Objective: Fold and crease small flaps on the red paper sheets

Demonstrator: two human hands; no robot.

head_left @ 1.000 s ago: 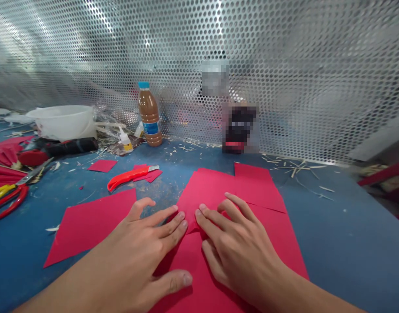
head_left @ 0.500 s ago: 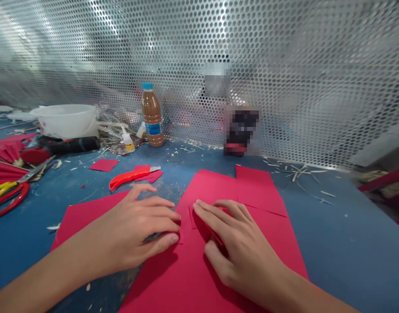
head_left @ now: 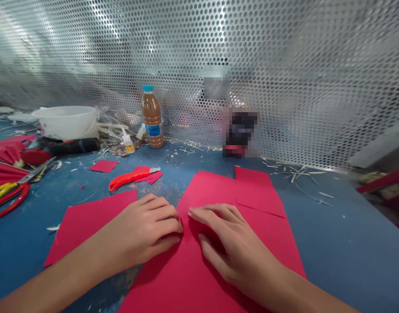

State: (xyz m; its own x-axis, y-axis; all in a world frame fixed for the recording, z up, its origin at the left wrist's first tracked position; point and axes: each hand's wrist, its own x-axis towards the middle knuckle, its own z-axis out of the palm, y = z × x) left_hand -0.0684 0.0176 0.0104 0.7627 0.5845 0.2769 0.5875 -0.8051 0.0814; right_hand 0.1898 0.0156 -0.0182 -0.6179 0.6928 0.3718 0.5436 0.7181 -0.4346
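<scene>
A large red paper sheet (head_left: 199,278) lies before me, with a smaller red piece (head_left: 260,189) on its upper right. My left hand (head_left: 157,228) rests at the sheet's left side, fingers curled together. A thin red paper edge shows by its fingertips; the rest of what it pinches is hidden. Close by on the right, my right hand (head_left: 230,252) lies over the sheet with fingers stretched and thumb apart. Its fingertips touch the paper near the left hand. Another red sheet (head_left: 91,221) extends under my left forearm.
An orange utility knife (head_left: 129,177) lies on red scraps beyond my left hand. Scissors (head_left: 15,198), a power tool (head_left: 59,148), a white tub (head_left: 69,121), a glue bottle (head_left: 128,142) and a brown bottle (head_left: 151,117) stand or lie leftward. A perforated metal panel (head_left: 186,43) rises behind.
My left fingers have drawn together and curled at the paper. The right hand has shifted slightly left, and the small red piece seen under its fingertips no longer shows plainly.
</scene>
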